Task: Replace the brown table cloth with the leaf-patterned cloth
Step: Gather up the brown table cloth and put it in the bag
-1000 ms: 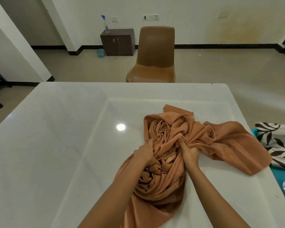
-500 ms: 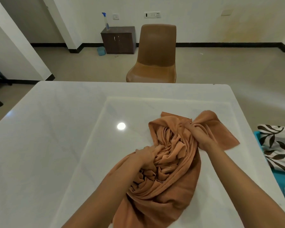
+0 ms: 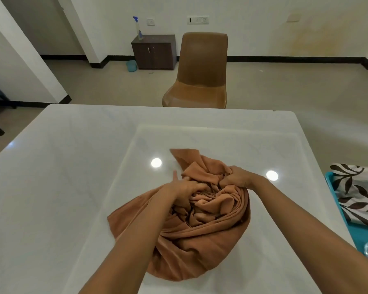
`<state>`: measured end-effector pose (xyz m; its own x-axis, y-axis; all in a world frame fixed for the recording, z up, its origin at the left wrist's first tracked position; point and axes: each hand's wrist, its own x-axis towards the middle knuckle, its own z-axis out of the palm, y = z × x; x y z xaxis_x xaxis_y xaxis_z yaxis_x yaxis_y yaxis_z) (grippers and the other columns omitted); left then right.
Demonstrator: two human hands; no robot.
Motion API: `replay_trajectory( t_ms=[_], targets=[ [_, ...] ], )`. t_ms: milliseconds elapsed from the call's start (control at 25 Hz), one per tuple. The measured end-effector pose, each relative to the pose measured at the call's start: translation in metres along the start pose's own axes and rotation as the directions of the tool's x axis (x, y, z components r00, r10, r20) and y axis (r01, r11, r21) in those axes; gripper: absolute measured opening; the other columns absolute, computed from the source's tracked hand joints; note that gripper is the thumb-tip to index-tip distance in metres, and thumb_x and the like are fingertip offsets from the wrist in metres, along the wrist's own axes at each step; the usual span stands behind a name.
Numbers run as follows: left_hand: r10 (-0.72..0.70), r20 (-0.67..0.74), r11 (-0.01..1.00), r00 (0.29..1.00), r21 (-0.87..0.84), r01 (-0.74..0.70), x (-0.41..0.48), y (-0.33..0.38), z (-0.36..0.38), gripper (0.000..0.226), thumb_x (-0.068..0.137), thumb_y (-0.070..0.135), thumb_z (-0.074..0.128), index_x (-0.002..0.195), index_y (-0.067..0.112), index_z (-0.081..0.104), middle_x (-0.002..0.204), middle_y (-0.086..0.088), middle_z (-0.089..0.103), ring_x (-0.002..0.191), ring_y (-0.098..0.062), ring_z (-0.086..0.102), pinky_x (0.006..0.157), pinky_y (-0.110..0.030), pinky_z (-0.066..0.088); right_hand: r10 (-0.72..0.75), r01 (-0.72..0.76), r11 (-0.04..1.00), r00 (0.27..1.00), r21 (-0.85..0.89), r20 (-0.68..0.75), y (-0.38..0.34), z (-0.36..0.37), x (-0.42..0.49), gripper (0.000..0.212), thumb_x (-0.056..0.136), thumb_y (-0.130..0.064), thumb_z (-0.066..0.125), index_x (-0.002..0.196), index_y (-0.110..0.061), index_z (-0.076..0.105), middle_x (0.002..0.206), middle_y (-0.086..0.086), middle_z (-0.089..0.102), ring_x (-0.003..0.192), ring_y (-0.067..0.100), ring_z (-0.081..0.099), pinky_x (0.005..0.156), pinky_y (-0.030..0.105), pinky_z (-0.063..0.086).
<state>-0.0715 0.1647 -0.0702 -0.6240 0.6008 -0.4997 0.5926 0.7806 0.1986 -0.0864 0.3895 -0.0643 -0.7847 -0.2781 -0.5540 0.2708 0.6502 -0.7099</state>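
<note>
One white table point(image 3: 72, 187) carried the lot. Next in size, the brown table cloth point(image 3: 200, 240) lay bunched in a rounded heap near my edge of it. I had my right hand point(image 3: 236, 177) clenched on a fold at the heap's far side, and my left hand point(image 3: 183, 187) pressed into the top folds, fingers curled in the fabric. Leaf-patterned cloth point(image 3: 357, 194) sat off the table's right side, on a teal tray point(image 3: 334, 187).

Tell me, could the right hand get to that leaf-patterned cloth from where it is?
Probably yes, though not right away. The right hand is clenched on the bunched brown cloth. The leaf-patterned cloth lies off the table's right edge, with nothing between them.
</note>
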Motion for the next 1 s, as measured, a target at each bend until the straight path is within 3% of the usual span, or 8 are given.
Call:
replay_trajectory(
  t_ms=[120,200,280,360,480,560,760,1000],
  targets=[
    [-0.357,-0.265,0.932,0.896,-0.042,0.359,-0.03,0.015,0.012,0.086,0.074,0.037,0.069,0.143,0.047,0.02,0.158,0.001,0.015,0.146,-0.032,0.006,0.096,-0.079,-0.014,0.015,-0.02,0.995,0.998,-0.093,-0.058,0.002,0.005,-0.005,0.037,0.07,-0.022,0.07,0.106,-0.02,0.063,0.099,0.005,0.066,0.087,0.021,0.062,0.078,0.032,0.052],
    [-0.671,-0.414,0.741,0.615,-0.37,0.56,-0.066,0.044,0.034,0.094,0.073,0.049,0.071,0.147,0.042,0.014,0.159,-0.004,0.011,0.146,-0.032,0.01,0.108,-0.073,0.004,0.025,-0.042,0.987,0.994,-0.154,-0.108,-0.001,0.013,-0.008,0.041,0.065,-0.027,0.069,0.105,-0.021,0.063,0.095,0.003,0.064,0.087,0.021,0.06,0.071,0.029,0.047],
    [-0.877,-0.382,0.474,0.29,-0.786,0.397,-0.098,0.093,0.066,0.089,0.07,0.057,0.07,0.143,0.03,0.028,0.152,-0.011,0.025,0.14,-0.034,0.026,0.112,-0.058,0.023,0.027,-0.063,0.976,0.985,-0.208,-0.17,-0.003,0.022,-0.01,0.028,0.07,-0.023,0.067,0.097,-0.022,0.061,0.086,-0.001,0.06,0.084,0.022,0.058,0.061,0.026,0.041],
    [-0.986,-0.14,0.154,0.095,-0.973,0.17,-0.12,0.149,0.093,0.094,0.059,0.064,0.069,0.135,0.017,0.04,0.138,-0.022,0.041,0.126,-0.042,0.043,0.105,-0.053,0.036,0.007,-0.074,0.96,0.97,-0.272,-0.241,-0.002,0.033,-0.009,0.025,0.07,-0.023,0.065,0.095,-0.018,0.062,0.08,-0.001,0.057,0.078,0.023,0.056,0.055,0.025,0.036],
    [-0.87,0.453,-0.486,0.196,-0.853,-0.19,-0.131,0.193,0.092,0.106,0.057,0.03,0.09,0.143,0.009,0.031,0.136,-0.026,0.047,0.117,-0.04,0.052,0.102,-0.046,0.043,-0.021,-0.082,0.938,0.956,-0.335,-0.292,-0.001,0.043,-0.01,0.032,0.07,-0.023,0.064,0.101,-0.016,0.064,0.083,0.002,0.059,0.076,0.024,0.056,0.059,0.027,0.039],
    [-0.74,0.624,-0.672,0.25,-0.686,-0.278,-0.124,0.191,0.087,0.113,0.06,0.035,0.089,0.147,0.019,0.018,0.146,-0.018,0.036,0.126,-0.035,0.044,0.105,-0.043,0.039,-0.024,-0.081,0.932,0.959,-0.352,-0.283,-0.002,0.046,-0.013,0.041,0.066,-0.027,0.062,0.106,-0.018,0.063,0.091,0.005,0.063,0.078,0.025,0.056,0.062,0.028,0.04],
    [-0.875,0.477,-0.482,0.078,-0.874,-0.059,-0.094,0.163,0.078,0.121,0.054,0.057,0.085,0.145,0.031,0.01,0.15,-0.018,0.021,0.134,-0.041,0.026,0.108,-0.053,0.025,-0.017,-0.069,0.94,0.969,-0.335,-0.248,0.005,0.053,-0.028,0.033,0.072,-0.021,0.067,0.105,-0.02,0.062,0.093,0.006,0.062,0.081,0.025,0.056,0.061,0.028,0.038],
    [-0.936,0.245,-0.227,0.253,-0.969,0.101,-0.074,0.103,0.067,0.108,0.064,0.03,0.078,0.144,0.04,0.007,0.151,-0.01,0.026,0.133,-0.042,0.032,0.106,-0.069,0.021,-0.122,0.119,0.99,0.992,-0.078,-0.026,0.023,0.051,-0.051,0.063,0.06,-0.018,0.069,0.12,-0.003,0.053,0.126,0.005,0.044,0.112,0.029,0.051,0.092,0.04,0.046]
  ],
)
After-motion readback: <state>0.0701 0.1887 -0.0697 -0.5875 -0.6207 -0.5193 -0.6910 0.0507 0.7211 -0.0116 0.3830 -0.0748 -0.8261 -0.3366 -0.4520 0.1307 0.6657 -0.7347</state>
